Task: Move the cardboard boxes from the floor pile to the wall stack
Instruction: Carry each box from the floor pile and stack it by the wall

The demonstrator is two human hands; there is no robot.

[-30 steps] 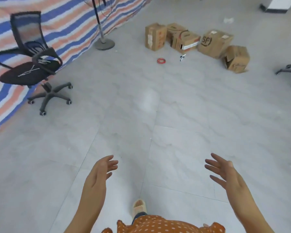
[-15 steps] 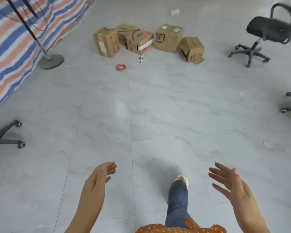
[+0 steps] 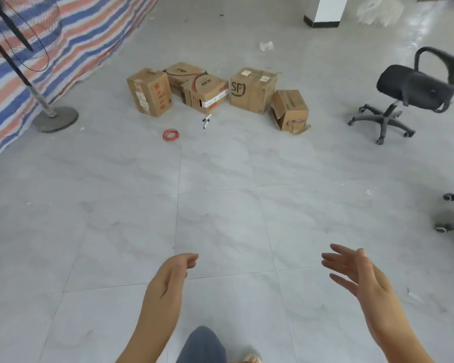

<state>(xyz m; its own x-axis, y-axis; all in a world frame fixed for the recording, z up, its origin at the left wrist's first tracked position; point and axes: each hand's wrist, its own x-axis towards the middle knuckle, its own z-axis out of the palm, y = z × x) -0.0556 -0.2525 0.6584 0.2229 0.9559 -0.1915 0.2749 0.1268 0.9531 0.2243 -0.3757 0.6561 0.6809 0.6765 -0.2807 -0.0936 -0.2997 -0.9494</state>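
Several cardboard boxes lie in a loose pile on the grey tiled floor ahead. A tall box with red print is leftmost, a taped box sits beside it with another box behind. An SF-marked box and a smaller box with a torn flap are to the right. My left hand and my right hand hang in front of me, far short of the boxes, fingers relaxed and holding nothing.
A standing fan's round base and pole stand left, before a striped tarp. A red ring and markers lie near the boxes. A black office chair is right, another chair's wheels at the right edge. A white pillar stands far back.
The view has swung and closed in: the boxes appear larger and nearer the middle. My hands stay raised and empty; my leg has stepped forward.
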